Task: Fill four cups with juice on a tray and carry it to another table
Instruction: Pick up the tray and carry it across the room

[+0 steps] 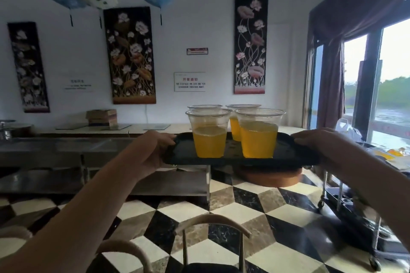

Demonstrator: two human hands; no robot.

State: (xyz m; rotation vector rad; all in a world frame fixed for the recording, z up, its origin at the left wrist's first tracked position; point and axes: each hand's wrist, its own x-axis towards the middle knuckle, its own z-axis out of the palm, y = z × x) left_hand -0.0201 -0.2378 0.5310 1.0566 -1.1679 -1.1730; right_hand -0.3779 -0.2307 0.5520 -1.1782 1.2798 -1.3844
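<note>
We've got the black tray (pixel 182 150) up in the air, left hand (pixel 153 150) clamped at 9 o'clock, right hand (pixel 321 146) at 3 to keep it level; four juice cups (pixel 258 135) sit mid-tray, steel worktop (pixel 66 146) beyond.

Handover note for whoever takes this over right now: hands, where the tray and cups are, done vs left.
Left hand: grips the left end of the black tray.
Right hand: grips the right end.
Tray is in the air, roughly level, above the checkered floor; a chair is just below and in front.
Four clear cups stand upright on it. The three whose contents show hold orange juice; the back left cup is mostly hidden.
Done: filling, as far as visible, and lifting.
Left: carry to the other table and set down.
</note>
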